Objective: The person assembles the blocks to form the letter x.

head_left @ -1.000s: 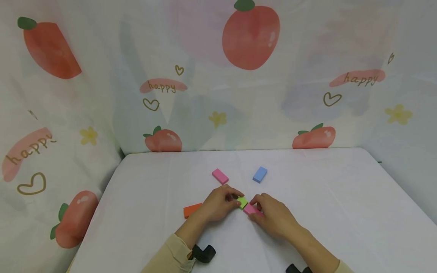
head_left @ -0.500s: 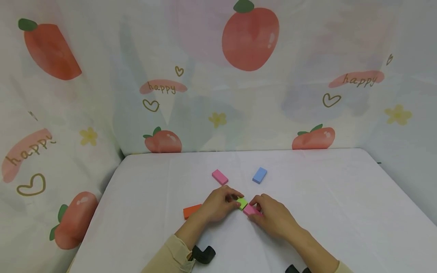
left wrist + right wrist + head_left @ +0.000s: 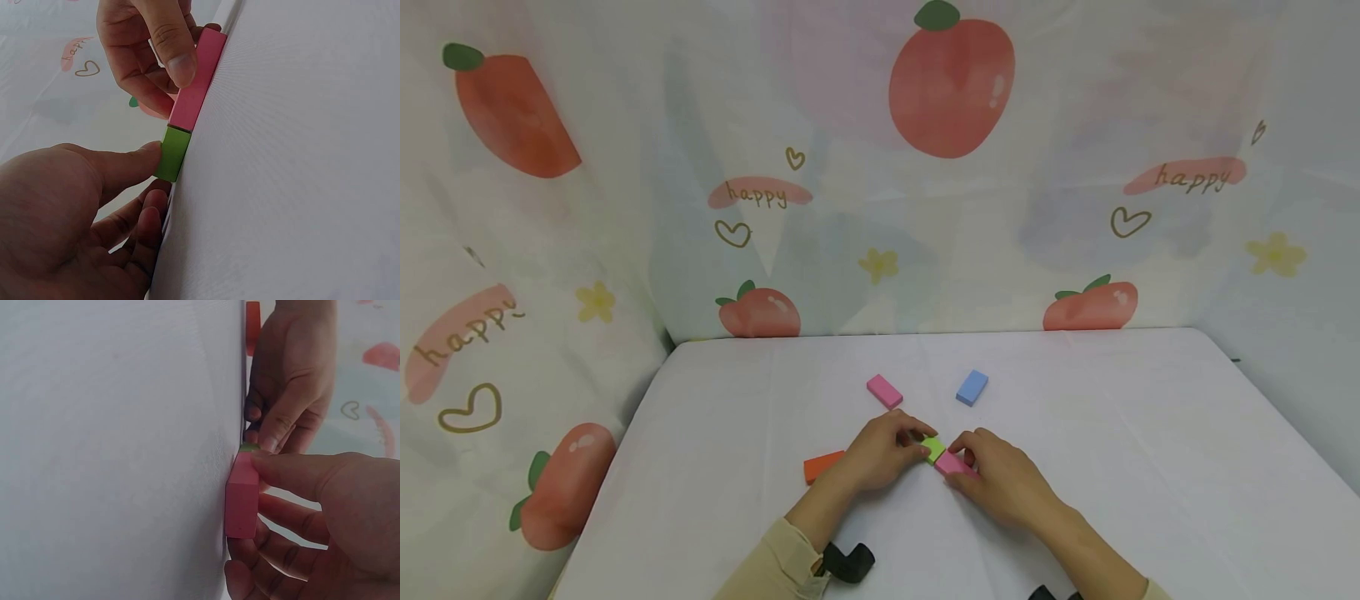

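Observation:
My left hand (image 3: 883, 452) pinches a small lime-green block (image 3: 933, 448) between thumb and fingers near the middle of the white table. On the other side, my right hand (image 3: 1003, 473) pinches a pink block (image 3: 953, 463). The two blocks meet end to end, as the left wrist view shows with the green block (image 3: 173, 154) against the end of the pink block (image 3: 199, 80). Fingers hide parts of both blocks. In the right wrist view the pink block (image 3: 242, 500) lies flat on the tabletop, its near end facing the camera.
An orange block (image 3: 823, 466) lies left of my left wrist. Farther back are a second pink block (image 3: 884, 391) and a blue block (image 3: 972, 387). The white table (image 3: 1150, 467) ends at a fruit-printed cloth backdrop (image 3: 962, 242). Black wrist mounts (image 3: 848, 562) hang below the wrists.

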{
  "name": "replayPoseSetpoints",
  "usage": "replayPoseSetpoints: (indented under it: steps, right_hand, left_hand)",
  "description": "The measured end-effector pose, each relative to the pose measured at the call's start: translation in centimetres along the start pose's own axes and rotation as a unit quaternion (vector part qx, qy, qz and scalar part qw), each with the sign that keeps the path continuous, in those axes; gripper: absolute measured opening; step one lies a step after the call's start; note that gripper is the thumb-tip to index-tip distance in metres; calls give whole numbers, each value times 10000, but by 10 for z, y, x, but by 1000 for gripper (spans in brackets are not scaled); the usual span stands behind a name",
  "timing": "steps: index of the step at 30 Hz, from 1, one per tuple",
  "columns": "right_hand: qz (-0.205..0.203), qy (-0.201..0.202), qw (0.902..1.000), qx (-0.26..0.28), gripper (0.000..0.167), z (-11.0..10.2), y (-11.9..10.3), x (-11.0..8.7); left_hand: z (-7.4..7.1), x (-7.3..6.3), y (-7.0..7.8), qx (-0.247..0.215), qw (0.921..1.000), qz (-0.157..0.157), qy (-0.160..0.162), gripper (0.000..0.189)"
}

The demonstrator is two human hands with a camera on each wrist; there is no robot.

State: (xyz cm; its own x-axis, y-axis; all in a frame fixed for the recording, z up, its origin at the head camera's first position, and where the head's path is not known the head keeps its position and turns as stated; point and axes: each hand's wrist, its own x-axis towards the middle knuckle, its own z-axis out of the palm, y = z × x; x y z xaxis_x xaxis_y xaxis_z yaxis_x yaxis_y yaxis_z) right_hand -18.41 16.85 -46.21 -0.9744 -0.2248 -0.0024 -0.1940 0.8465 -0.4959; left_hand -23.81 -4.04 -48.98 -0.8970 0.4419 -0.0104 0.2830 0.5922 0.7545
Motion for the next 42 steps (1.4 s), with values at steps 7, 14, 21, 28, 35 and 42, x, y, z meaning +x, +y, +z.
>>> replayPoseSetpoints:
  steps: [7, 14, 21, 28, 35, 42]
  right_hand:
    - [-9, 50, 10000, 31, 28, 0, -1, -1]
    - [-28, 93, 9999, 99, 29, 0, 0, -1]
    - [-10, 109, 9998, 171, 29, 1, 1, -1]
    - [13, 92, 9997, 242, 30, 3, 4, 0]
    - [-21, 147, 9993, 348, 30, 5, 5, 1]
    - [-58, 228, 9982, 546, 29, 7, 7, 1]
  left_hand:
    - [0, -1, 0, 12, 10000, 76, 15, 25]
    - [0, -1, 0, -53, 9999, 85, 5, 24]
    - [0, 0, -1, -20, 10000, 36, -1, 25]
    - [1, 1, -2, -3, 10000, 18, 24, 24]
    - [1, 0, -2, -5, 10000, 20, 35, 24]
    - [1, 0, -2, -54, 10000, -52, 25, 23]
